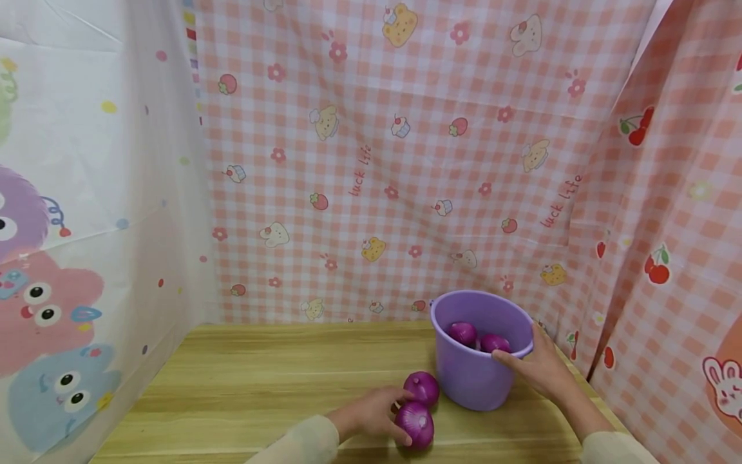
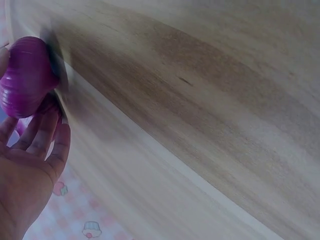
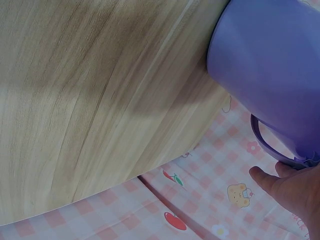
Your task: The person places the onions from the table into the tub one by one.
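Note:
Two purple-red onions sit close together on the wooden table. In the head view my left hand (image 1: 373, 412) holds the nearer onion (image 1: 415, 425), thumb on its near side and fingers at its far side. The farther onion (image 1: 422, 388) lies right beyond those fingers. In the left wrist view the onion (image 2: 27, 77) shows between thumb and fingers of the left hand (image 2: 30, 165). My right hand (image 1: 536, 364) grips the rim of an upright purple bucket (image 1: 472, 380), thumb over the edge. Inside the bucket are an onion (image 1: 462, 333) and another onion (image 1: 494, 343).
The wooden table (image 1: 278, 374) ends at a pink checked cloth (image 1: 359, 161) behind. A second checked cloth (image 1: 666, 258) hangs along the right side, a white printed sheet (image 1: 139, 270) along the left. The bucket's handle (image 3: 267, 145) hangs down in the right wrist view.

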Demonstrator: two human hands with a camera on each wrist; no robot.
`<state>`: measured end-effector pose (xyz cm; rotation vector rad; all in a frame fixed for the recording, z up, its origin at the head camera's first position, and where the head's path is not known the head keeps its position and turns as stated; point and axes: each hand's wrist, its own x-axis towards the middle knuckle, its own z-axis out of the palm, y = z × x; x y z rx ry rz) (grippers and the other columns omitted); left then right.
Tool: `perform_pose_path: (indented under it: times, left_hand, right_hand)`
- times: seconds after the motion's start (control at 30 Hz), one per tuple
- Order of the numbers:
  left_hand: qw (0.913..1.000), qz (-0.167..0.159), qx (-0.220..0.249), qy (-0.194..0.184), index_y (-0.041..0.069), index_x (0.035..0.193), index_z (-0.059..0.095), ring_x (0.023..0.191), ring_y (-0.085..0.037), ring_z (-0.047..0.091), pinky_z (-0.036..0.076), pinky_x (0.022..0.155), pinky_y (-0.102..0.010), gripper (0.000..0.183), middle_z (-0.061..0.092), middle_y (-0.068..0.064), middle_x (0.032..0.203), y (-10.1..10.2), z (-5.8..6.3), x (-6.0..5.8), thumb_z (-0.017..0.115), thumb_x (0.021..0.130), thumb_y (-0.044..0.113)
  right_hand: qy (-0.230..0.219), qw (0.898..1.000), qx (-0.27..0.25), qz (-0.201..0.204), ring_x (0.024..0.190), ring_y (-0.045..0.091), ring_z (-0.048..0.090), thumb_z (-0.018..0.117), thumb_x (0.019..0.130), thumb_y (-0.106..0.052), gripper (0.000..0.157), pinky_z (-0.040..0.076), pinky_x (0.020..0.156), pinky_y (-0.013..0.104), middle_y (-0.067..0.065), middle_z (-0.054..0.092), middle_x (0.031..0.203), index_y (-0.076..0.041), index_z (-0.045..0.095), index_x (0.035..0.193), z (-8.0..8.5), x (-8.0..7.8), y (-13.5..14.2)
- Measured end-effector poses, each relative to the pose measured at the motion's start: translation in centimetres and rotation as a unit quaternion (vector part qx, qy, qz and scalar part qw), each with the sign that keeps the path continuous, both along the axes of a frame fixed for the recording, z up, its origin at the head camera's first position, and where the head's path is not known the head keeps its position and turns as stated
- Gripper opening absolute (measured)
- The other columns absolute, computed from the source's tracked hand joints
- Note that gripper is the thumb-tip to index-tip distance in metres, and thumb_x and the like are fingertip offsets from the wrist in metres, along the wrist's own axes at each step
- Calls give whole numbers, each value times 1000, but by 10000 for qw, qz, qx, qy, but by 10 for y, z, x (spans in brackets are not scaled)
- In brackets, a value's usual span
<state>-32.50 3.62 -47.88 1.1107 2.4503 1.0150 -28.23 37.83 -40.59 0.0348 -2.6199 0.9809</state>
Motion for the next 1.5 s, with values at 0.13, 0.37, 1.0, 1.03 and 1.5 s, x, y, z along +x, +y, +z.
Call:
perform_pose_path:
  times: [0.13, 0.37, 1.0, 1.03, 1.5]
  left_hand:
    - [9999, -21, -103, 112, 5, 134, 57, 97, -6, 57, 49, 86, -21, 70, 62, 2, 111, 2, 1, 3, 88, 72, 12]
    - [9997, 32, -187, 184, 5, 133, 58, 95, -6, 56, 49, 86, -22, 69, 61, 3, 108, 5, 2, 3, 89, 72, 13]
    - [9992, 48, -199, 340, 6, 124, 62, 91, -2, 57, 49, 82, -20, 62, 62, 9, 100, 4, 5, 2, 90, 70, 18]
    - [9993, 62, -186, 308, 6, 125, 62, 91, -2, 57, 50, 82, -20, 62, 63, 8, 100, 4, 5, 2, 90, 71, 18]
    - [9992, 334, 173, 144, 9, 125, 62, 94, -7, 58, 51, 84, -25, 61, 63, 7, 102, 2, 19, -9, 89, 72, 22]
  right_hand:
    - [-22, 10000, 5, -13, 127, 51, 40, 74, 86, -48, 100, 37, 99, 68, 35, 35, 141, 5, 20, 152, 0, 0, 0]
    - [-94, 9999, 30, -42, 127, 52, 39, 73, 86, -50, 102, 37, 98, 69, 36, 32, 142, 5, 18, 152, 1, 1, -1]
    - [-4, 10000, 53, -38, 126, 51, 40, 73, 86, -49, 101, 37, 99, 67, 36, 34, 141, 5, 20, 151, 1, 0, -1]
    - [-9, 10000, 65, -42, 126, 52, 40, 73, 86, -50, 101, 37, 99, 67, 36, 34, 141, 5, 20, 151, 1, 0, -1]
    - [-102, 9999, 41, -35, 127, 52, 38, 73, 86, -49, 101, 36, 99, 69, 36, 32, 142, 5, 18, 152, 0, 1, 0]
